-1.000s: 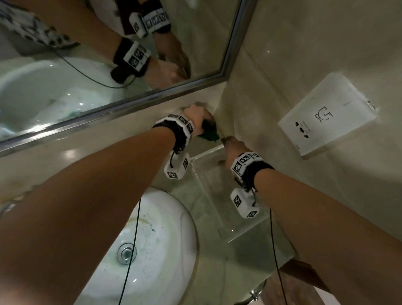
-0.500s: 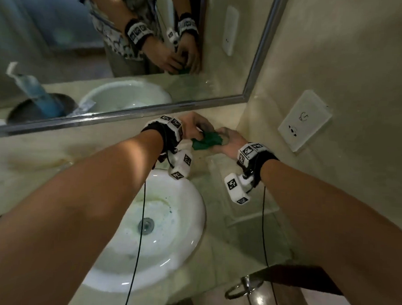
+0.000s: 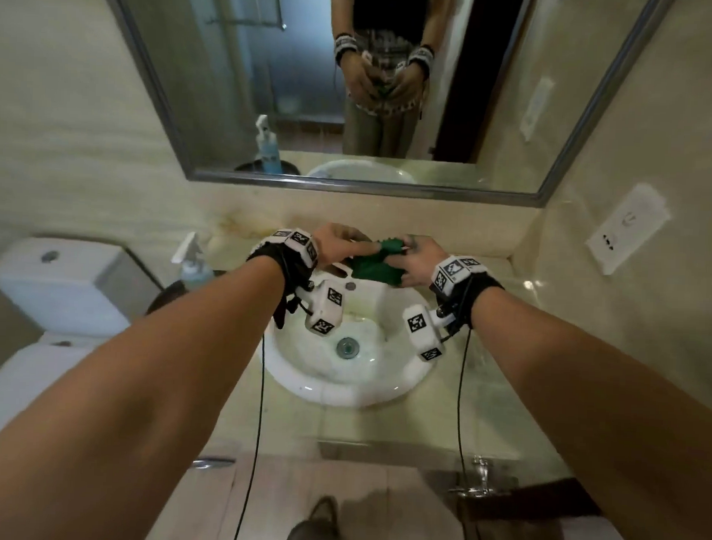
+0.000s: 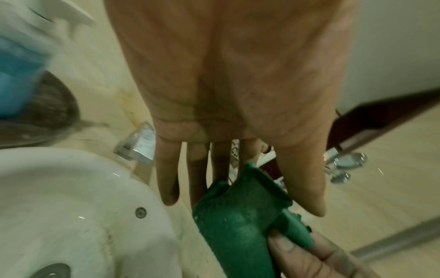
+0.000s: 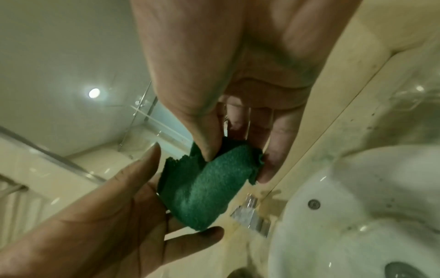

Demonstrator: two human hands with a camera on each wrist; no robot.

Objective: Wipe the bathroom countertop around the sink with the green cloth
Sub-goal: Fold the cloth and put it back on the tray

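Both hands had come away from the right rear corner and now met above the sink's (image 3: 342, 386) back rim, the left hand (image 3: 339, 245) and right hand (image 3: 417, 262) pinching the green cloth (image 3: 372, 264) between them, off the worktop (image 3: 499, 400), probably refolding it, wiping paused.

The head camera looks steeply down from above onto the sink (image 3: 342, 374) and mirror (image 3: 392, 109). Each wrist camera peers close along its palm, both sharing the cloth (image 4: 238, 222) and faucet (image 5: 250, 216).
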